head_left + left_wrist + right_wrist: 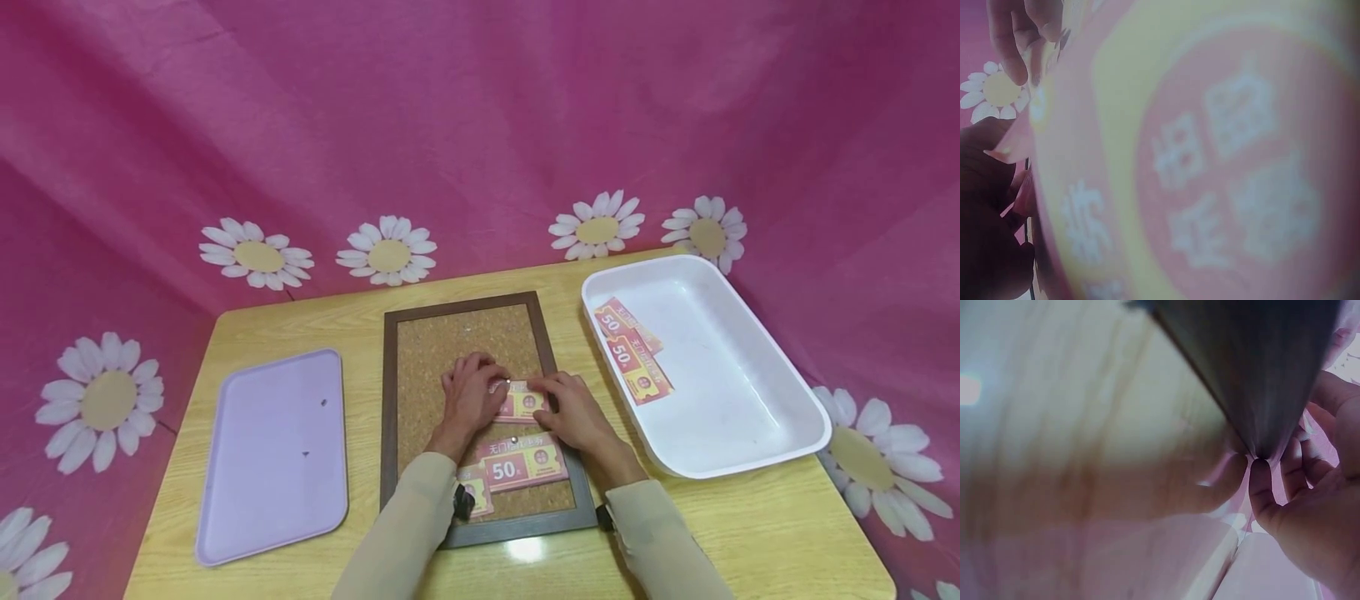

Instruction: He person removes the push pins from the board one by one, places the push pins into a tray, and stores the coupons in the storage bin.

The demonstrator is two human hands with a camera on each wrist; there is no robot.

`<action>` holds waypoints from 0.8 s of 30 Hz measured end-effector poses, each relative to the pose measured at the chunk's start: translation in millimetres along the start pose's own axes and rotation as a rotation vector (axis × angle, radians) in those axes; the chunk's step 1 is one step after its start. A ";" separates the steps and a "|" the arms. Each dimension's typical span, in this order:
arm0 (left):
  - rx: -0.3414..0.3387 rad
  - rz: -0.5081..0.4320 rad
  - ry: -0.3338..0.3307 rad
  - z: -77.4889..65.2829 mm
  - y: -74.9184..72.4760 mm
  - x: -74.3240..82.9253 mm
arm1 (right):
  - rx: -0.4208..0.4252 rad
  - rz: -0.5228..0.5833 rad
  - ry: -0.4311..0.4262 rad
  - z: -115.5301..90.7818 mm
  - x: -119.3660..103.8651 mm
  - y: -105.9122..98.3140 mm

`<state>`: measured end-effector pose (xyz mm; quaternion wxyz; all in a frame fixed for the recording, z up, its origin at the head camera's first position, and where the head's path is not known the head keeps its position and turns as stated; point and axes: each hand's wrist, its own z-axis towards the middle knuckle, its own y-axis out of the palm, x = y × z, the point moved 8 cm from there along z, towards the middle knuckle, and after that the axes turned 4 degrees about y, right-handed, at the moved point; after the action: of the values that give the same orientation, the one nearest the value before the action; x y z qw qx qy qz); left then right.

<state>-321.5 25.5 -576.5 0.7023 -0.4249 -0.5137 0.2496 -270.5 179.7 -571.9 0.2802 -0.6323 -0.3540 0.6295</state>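
Coupon [522, 407], between left grip [470, 402] and right grip [579, 414]

The head view looks forward and down over the hands [472, 404] and table [363, 375]. Behind the hands, the left wrist view faces a coupon [1222, 162] very near; the right looks low along the frame [1260, 369], shared with the head view.

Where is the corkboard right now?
In the head view, the corkboard lies on the table between the purple tray on its left and white tub on its right.
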 end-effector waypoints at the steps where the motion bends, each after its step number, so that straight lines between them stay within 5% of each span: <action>1: 0.000 0.000 0.000 0.2 0.2 -0.3 | -0.002 0.005 0.005 0.1 0.2 0.0; 24: 0.034 -0.045 0.059 0.2 1.2 -1.7 | -0.002 0.051 0.021 1.7 4.5 1.4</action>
<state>-322.2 24.9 -578.4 0.7296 -0.4085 -0.4981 0.2296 -272.3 182.2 -575.8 0.2673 -0.6479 -0.3354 0.6295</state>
